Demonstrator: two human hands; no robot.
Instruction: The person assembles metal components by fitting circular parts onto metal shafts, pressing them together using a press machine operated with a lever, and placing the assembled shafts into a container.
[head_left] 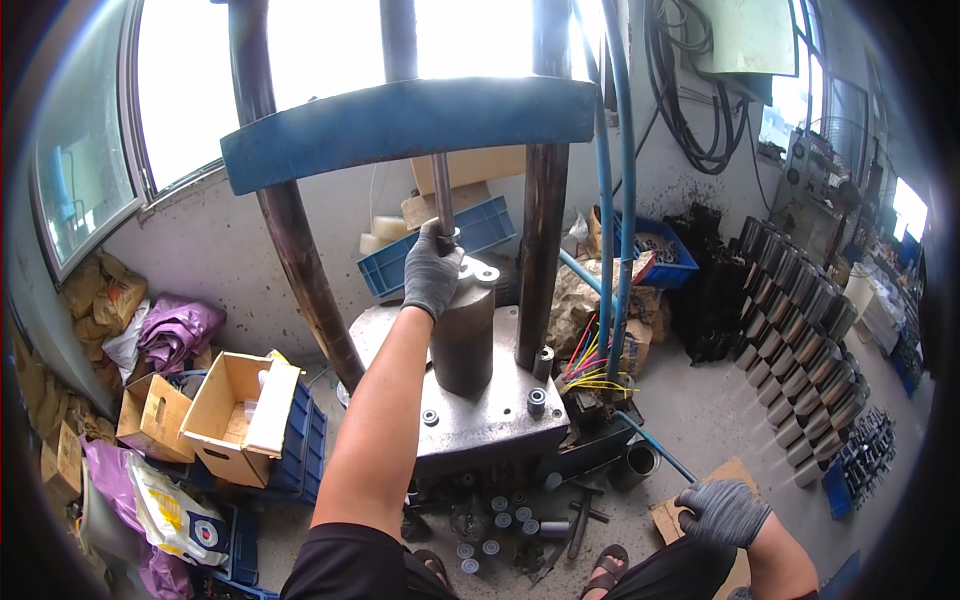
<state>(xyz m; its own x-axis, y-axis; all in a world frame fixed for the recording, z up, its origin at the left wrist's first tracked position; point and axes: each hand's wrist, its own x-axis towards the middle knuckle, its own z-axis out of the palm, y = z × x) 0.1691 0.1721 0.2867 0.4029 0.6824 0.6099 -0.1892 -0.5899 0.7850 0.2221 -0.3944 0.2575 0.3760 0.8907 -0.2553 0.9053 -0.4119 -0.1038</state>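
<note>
In a grey work glove, my left hand [434,268] is closed around a small dark metal sleeve [449,238] at the lower end of the press's upright rod [441,185]. Just below it stands a thick steel cylinder [463,345], with white ring-shaped pieces [480,271] on its top. The cylinder rests on the press's metal bed [470,418], where a few small bushings [537,400] also stand. At lower right my gloved right hand [728,513] is closed on the end of a blue lever [660,450].
The press's blue crossbeam [410,125] spans dark columns around my left arm. Blue hoses [615,200] run down its right side. Loose bushings [501,520] and a hammer [580,522] lie by my feet. Boxes [232,415] stand left; metal tubes [800,350] are stacked right.
</note>
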